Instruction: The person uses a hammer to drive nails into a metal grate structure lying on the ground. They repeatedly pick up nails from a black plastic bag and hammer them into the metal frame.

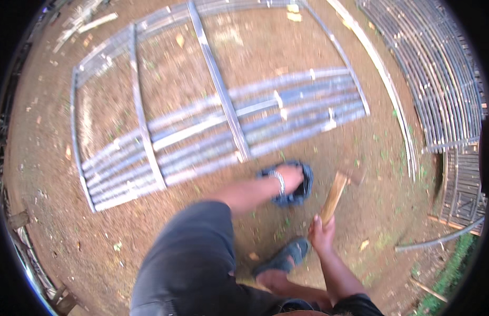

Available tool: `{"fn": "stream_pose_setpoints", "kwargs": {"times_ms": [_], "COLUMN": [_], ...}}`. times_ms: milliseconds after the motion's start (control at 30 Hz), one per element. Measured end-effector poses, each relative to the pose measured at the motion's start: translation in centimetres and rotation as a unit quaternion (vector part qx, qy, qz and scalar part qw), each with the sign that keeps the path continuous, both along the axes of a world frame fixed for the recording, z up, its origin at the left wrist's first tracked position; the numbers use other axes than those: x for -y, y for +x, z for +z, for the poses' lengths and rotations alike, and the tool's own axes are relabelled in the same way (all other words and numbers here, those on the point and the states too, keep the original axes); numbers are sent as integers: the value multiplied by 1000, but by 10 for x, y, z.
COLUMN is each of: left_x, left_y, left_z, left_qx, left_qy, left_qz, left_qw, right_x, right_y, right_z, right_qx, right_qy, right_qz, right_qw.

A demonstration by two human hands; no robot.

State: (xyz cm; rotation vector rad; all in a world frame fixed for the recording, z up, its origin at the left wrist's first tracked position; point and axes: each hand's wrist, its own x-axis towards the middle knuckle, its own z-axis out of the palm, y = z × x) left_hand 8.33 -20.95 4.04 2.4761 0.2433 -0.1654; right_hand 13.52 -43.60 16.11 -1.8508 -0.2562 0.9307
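Observation:
My right hand is closed round the lower end of a hammer's wooden handle. The hammer points up and away from me, its blurred head at the top, above bare ground. My left hand does not show. Ahead on the ground lies a frame of split bamboo slats, with several slats side by side along its near edge and two long crosspieces over them. One foot, in a dark sandal with a silvery band at the ankle, stands close to the frame's near edge. The other sandalled foot is nearer me.
At the far right lies a large panel of close-set bamboo poles, with another slatted panel nearer. Long pale strips run between it and the frame. A curved pole lies by the grass at right. Loose pale pieces lie far left.

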Motion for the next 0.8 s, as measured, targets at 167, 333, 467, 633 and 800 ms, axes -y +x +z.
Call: {"fn": "stream_pose_setpoints", "kwargs": {"times_ms": [167, 333, 467, 633, 800], "left_x": [19, 14, 15, 17, -23], "left_y": [7, 9, 8, -6, -27], "left_z": [-20, -4, 13, 20, 24], "left_qx": [63, -4, -54, 10, 35], "left_qy": [23, 5, 3, -36, -240], "left_qz": [29, 27, 37, -4, 77], "left_qw": [997, 1000, 998, 999, 967], "right_x": [-1, 0, -16, -28, -28], "right_y": [-21, -22, -26, -33, -21], "right_z": [-2, -23, -12, -4, -8], "right_qx": [12, 62, 34, -67, -60], "right_qy": [-22, -21, -17, 68, 57], "right_qz": [57, 128, 144, 88, 71], "right_qw": [998, 990, 989, 991, 994]}}
